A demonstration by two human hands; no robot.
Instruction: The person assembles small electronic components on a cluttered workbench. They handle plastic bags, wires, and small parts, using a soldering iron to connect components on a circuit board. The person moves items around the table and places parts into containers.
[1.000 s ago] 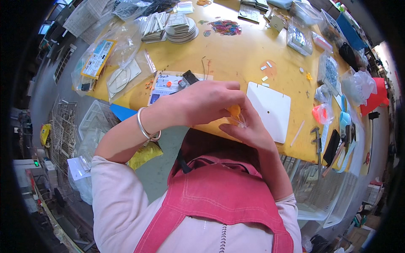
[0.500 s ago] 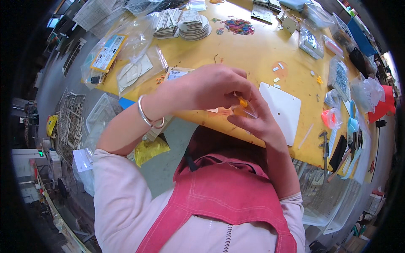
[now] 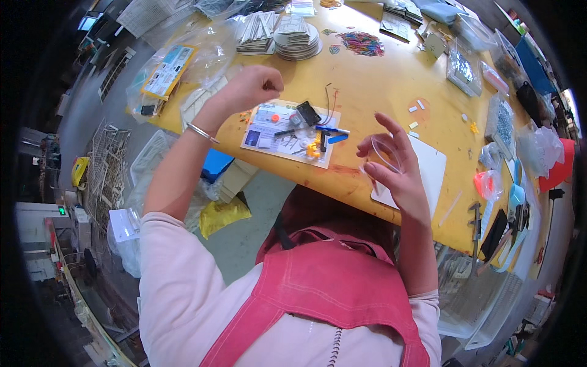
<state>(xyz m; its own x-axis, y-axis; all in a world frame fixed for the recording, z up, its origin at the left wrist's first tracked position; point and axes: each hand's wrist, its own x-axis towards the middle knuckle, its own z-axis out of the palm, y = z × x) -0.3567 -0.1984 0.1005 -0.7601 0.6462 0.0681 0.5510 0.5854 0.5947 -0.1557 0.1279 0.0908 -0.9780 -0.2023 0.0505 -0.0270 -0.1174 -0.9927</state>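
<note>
My left hand (image 3: 254, 88), a bracelet on its wrist, is raised above the table's left side with its fingers curled closed. Whatever those fingers may hold is hidden. A small clear plastic bag (image 3: 385, 153) is between the thumb and fingers of my right hand (image 3: 400, 165), its mouth spread wide. Between my hands lies a printed sheet (image 3: 263, 125) bearing a pile of small parts. Among these are a black box (image 3: 307, 114) with wires, orange pieces (image 3: 314, 148), a round orange piece (image 3: 275, 118) and a blue strip (image 3: 337, 139).
A white board (image 3: 428, 165) lies under and beside my right hand. Stacked flat pieces (image 3: 298, 43) and colourful paper clips (image 3: 361, 44) are at the back. On the right are calipers (image 3: 475, 221) and a box of small metal parts (image 3: 500, 122).
My hands have parted. The left has moved left and up, the right slightly right with the bag. The printed sheet and its parts now show between them.
</note>
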